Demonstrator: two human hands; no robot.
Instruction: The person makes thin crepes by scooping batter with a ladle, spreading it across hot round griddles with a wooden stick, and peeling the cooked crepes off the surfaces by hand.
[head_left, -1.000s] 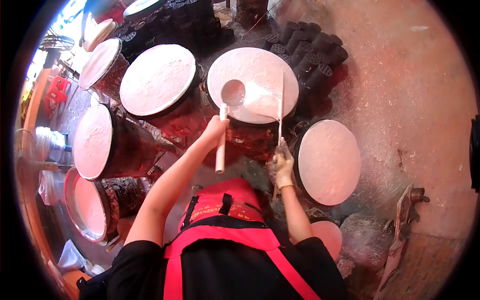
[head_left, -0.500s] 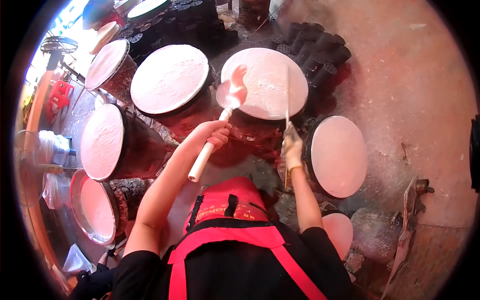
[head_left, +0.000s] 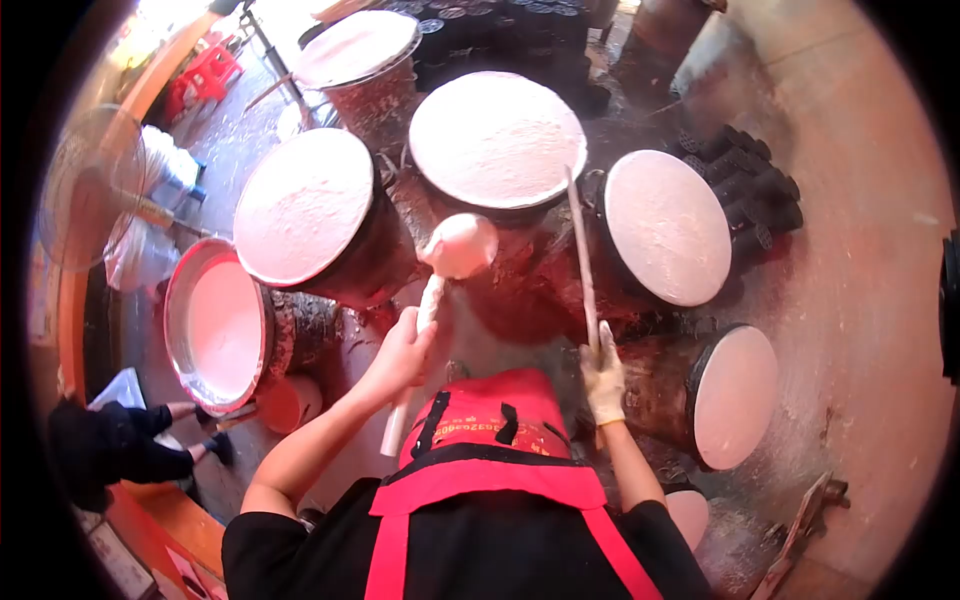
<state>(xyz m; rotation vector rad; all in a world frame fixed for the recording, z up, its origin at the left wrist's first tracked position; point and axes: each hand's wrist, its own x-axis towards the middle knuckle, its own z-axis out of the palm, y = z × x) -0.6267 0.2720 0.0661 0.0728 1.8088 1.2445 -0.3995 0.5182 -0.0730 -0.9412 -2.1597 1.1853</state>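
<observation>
My left hand [head_left: 403, 350] is wrapped round the pale handle of a ladle [head_left: 463, 246], whose bowl, coated in pale batter, hangs over the gap between the round griddles. My right hand [head_left: 604, 378], in a dirty glove, grips a long thin stick [head_left: 583, 250]. The stick's far tip is at the right edge of the top middle griddle [head_left: 497, 140], which carries a pale, rough layer. Left of the ladle is another coated griddle [head_left: 305, 205]; right of the stick is a third [head_left: 668, 228].
A basin of pale liquid [head_left: 215, 325] stands at the left, near a fan [head_left: 92, 190]. Another person [head_left: 115, 450] in dark clothes is at the lower left. Black perforated cylinders [head_left: 745, 185] lie beyond the right griddle. Another griddle [head_left: 735, 397] is at the lower right.
The view has swung left, so the griddles have shifted right. The ladle has moved from the griddle it was over to the gap between griddles. The other person now shows more fully.
</observation>
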